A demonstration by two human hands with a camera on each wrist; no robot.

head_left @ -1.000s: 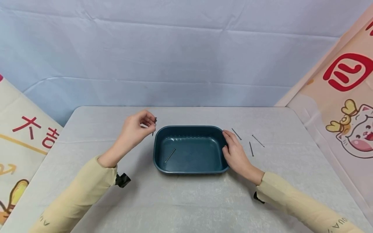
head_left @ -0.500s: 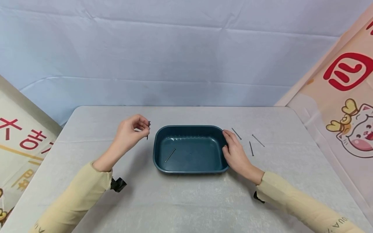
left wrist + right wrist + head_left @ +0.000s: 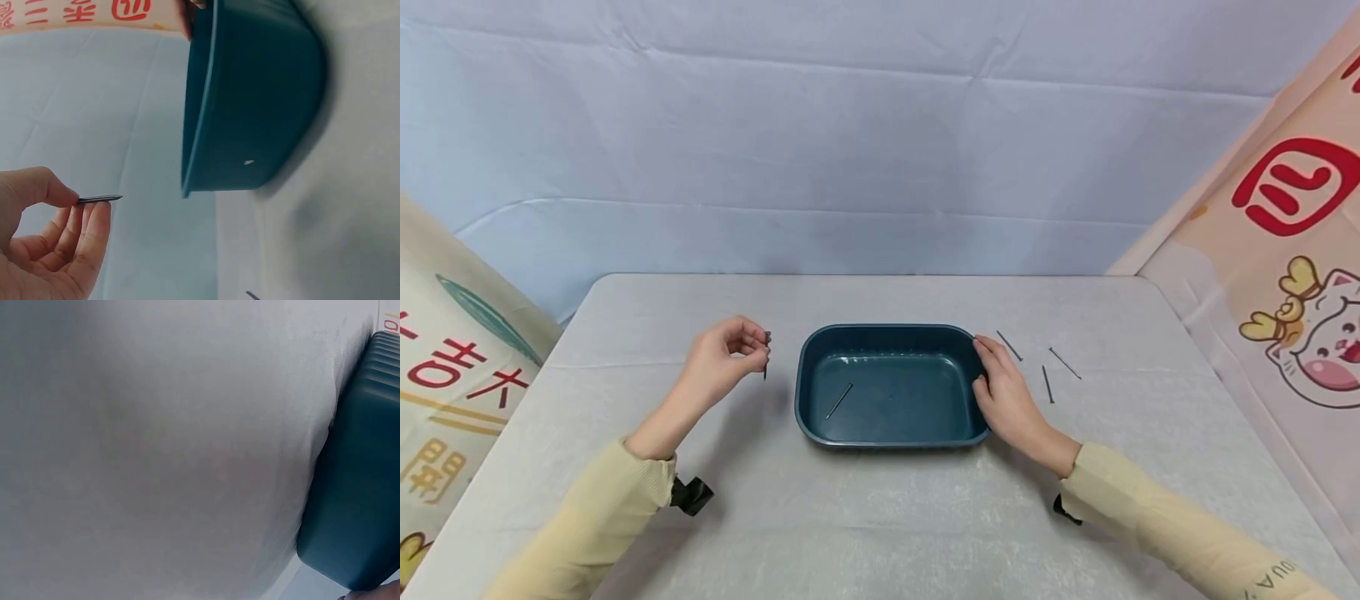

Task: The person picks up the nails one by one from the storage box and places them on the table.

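My left hand [image 3: 722, 358] pinches a dark nail [image 3: 101, 199] between thumb and fingertips, left of the plastic basin and above the table. In the head view this nail points downward. The dark teal basin [image 3: 895, 444] stands mid-table with one nail [image 3: 839, 401] lying inside, toward its left. My right hand [image 3: 1011, 404] grips the basin's right rim, thumb on the inner side. In the right wrist view only a bit of that hand shows, at the bottom right corner against the basin's wall [image 3: 350, 506].
Right of the basin, three loose nails lie on the table: one nail [image 3: 1009, 345] near the rim, another nail [image 3: 1047, 384] and a third nail [image 3: 1064, 362]. A thin dark end [image 3: 252, 295] shows at the left wrist view's bottom edge. A pale cloth backdrop [image 3: 880, 167] hangs behind.
My left hand has moved left and toward me, away from the basin, still pinching the nail. The right hand, the basin and the other nails stay put.
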